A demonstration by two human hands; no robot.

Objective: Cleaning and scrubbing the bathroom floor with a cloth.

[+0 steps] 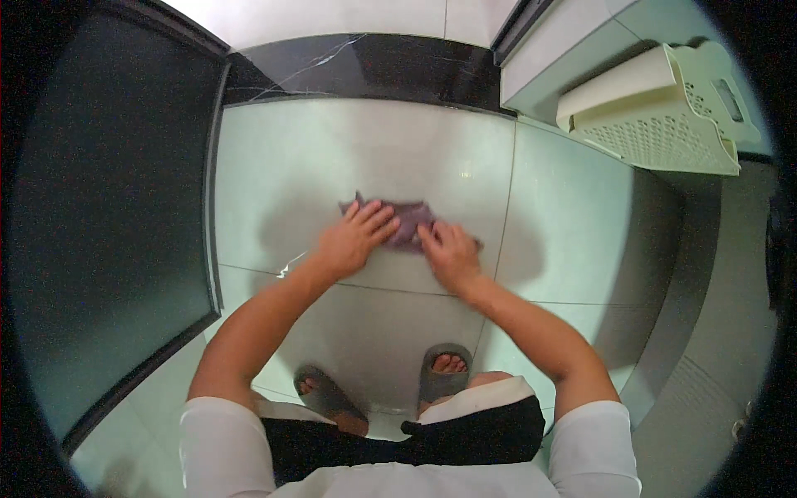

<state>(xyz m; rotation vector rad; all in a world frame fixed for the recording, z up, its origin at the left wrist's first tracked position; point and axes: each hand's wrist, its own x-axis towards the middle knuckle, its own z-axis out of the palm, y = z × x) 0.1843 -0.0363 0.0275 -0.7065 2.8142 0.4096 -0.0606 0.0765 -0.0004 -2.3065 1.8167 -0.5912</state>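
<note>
cloth [407, 222] — small, dark purple, lying flat on the pale floor tiles [332, 158] | left hand [355, 238] pressing on its left part, fingers spread wide | right hand [449, 251] pressing its right edge, fingers flat, gripping nothing | cream laundry basket [664, 116] sitting well apart — upper right

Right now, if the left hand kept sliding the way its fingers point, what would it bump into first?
The left hand points up and right across the purple cloth, so it would probably meet the right hand's fingers first, though their exact gap is hard to judge.
</note>
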